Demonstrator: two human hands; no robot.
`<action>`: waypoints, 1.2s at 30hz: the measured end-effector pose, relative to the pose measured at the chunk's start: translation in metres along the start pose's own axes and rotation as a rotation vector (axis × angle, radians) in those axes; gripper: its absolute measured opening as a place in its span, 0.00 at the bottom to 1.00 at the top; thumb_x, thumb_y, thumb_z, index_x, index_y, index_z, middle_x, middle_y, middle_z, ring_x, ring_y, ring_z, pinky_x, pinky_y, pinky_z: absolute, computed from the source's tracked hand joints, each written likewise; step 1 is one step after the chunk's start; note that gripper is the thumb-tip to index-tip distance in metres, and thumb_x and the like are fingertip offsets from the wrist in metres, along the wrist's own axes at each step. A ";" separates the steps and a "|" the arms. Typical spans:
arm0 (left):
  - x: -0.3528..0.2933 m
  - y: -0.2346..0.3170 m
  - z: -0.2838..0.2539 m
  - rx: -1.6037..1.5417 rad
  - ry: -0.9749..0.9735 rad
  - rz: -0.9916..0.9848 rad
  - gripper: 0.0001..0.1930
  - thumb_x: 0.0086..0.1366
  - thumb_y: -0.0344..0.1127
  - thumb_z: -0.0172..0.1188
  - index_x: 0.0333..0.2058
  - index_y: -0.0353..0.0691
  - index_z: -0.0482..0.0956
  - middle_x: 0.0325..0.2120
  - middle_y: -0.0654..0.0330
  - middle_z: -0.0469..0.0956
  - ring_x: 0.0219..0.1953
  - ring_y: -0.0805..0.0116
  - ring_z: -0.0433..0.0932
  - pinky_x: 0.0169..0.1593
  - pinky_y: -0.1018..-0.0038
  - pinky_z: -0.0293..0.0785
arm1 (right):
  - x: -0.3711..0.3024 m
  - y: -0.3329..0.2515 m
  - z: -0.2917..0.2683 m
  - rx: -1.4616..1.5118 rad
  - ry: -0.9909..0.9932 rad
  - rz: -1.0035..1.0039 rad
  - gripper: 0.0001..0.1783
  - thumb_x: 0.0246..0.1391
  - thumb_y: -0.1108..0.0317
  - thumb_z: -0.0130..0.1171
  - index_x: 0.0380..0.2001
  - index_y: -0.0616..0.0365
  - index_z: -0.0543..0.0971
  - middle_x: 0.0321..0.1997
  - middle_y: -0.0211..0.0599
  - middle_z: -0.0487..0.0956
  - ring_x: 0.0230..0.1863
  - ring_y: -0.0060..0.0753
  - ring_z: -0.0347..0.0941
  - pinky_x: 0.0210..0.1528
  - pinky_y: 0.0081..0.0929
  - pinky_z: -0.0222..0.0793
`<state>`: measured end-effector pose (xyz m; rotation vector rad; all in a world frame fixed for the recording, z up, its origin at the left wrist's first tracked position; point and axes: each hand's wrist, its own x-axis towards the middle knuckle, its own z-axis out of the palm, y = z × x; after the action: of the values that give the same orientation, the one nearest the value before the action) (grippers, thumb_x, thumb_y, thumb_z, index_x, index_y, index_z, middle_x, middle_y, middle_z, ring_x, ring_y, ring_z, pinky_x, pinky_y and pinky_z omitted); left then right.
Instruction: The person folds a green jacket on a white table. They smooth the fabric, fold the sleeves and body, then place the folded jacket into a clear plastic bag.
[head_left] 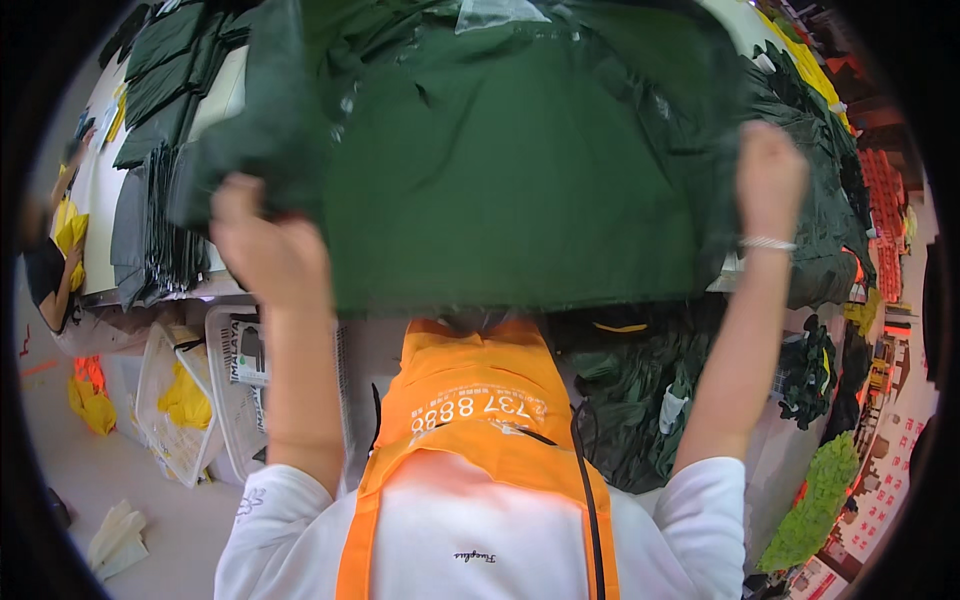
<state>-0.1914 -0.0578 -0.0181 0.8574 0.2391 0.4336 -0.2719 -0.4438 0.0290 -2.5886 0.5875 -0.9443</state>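
A dark green fabric sheet (510,190) is being held up by its two side edges, the left hand (265,245) and right hand (770,170) both closed on it, above the bench (100,190). Folded green pieces (160,60) are being kept stacked there. Yellow cloth (185,395) is being kept in a clear plastic bin (160,440) on the floor (90,480).
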 end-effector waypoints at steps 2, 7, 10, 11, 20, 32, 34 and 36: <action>-0.051 -0.060 -0.059 1.171 -0.482 0.233 0.05 0.51 0.24 0.55 0.28 0.32 0.74 0.19 0.65 0.70 0.20 0.73 0.69 0.23 0.72 0.65 | -0.063 -0.024 0.040 -0.083 -0.348 -0.196 0.15 0.55 0.65 0.47 0.21 0.62 0.75 0.24 0.57 0.74 0.28 0.58 0.72 0.31 0.45 0.68; -0.133 -0.164 -0.122 0.422 -0.268 -0.901 0.15 0.48 0.20 0.48 0.37 0.29 0.75 0.30 0.55 0.76 0.25 0.65 0.74 0.23 0.72 0.69 | -0.191 -0.015 0.104 0.288 -0.712 0.287 0.12 0.51 0.67 0.47 0.22 0.66 0.70 0.23 0.61 0.72 0.30 0.64 0.69 0.33 0.45 0.66; -0.136 -0.177 -0.131 0.499 -0.367 -1.145 0.14 0.55 0.29 0.54 0.40 0.30 0.76 0.31 0.54 0.78 0.30 0.60 0.78 0.28 0.70 0.73 | -0.222 -0.005 0.114 0.319 -0.597 0.394 0.15 0.54 0.64 0.48 0.24 0.68 0.70 0.24 0.62 0.71 0.31 0.64 0.69 0.33 0.45 0.65; -0.136 -0.179 -0.122 0.523 -0.369 -1.192 0.13 0.57 0.32 0.55 0.40 0.31 0.76 0.30 0.55 0.78 0.29 0.60 0.78 0.28 0.70 0.72 | -0.232 -0.003 0.120 0.376 -0.509 0.418 0.16 0.55 0.63 0.48 0.24 0.68 0.70 0.24 0.62 0.71 0.31 0.64 0.69 0.32 0.45 0.65; -0.135 -0.194 -0.073 0.432 -0.421 -1.425 0.15 0.56 0.36 0.63 0.40 0.34 0.75 0.35 0.56 0.79 0.38 0.61 0.77 0.44 0.64 0.72 | -0.236 0.026 0.104 0.474 -0.631 0.674 0.22 0.59 0.57 0.48 0.22 0.68 0.70 0.15 0.50 0.69 0.18 0.50 0.65 0.24 0.33 0.61; -0.144 -0.183 -0.058 0.620 -0.491 -1.352 0.10 0.57 0.41 0.63 0.28 0.40 0.78 0.25 0.64 0.77 0.28 0.74 0.73 0.34 0.77 0.68 | -0.278 -0.029 0.112 0.225 -0.383 0.185 0.12 0.46 0.71 0.62 0.35 0.57 0.73 0.22 0.38 0.75 0.22 0.37 0.74 0.25 0.30 0.68; -0.144 -0.179 -0.055 0.669 -0.415 -1.307 0.10 0.56 0.39 0.64 0.30 0.39 0.78 0.26 0.63 0.77 0.29 0.74 0.74 0.35 0.76 0.69 | -0.283 -0.020 0.113 0.351 -0.372 0.300 0.10 0.48 0.73 0.60 0.35 0.58 0.73 0.22 0.38 0.77 0.20 0.32 0.75 0.24 0.26 0.69; -0.144 -0.180 -0.055 0.676 -0.382 -1.250 0.11 0.55 0.38 0.65 0.31 0.37 0.78 0.28 0.62 0.78 0.30 0.73 0.74 0.36 0.76 0.69 | -0.280 -0.018 0.105 0.773 -0.455 0.785 0.04 0.53 0.76 0.56 0.32 0.64 0.73 0.26 0.36 0.79 0.24 0.24 0.77 0.27 0.18 0.72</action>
<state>-0.2903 -0.1905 -0.1871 1.2360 0.5212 -1.0270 -0.3917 -0.2774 -0.1892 -1.5717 0.8023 -0.2166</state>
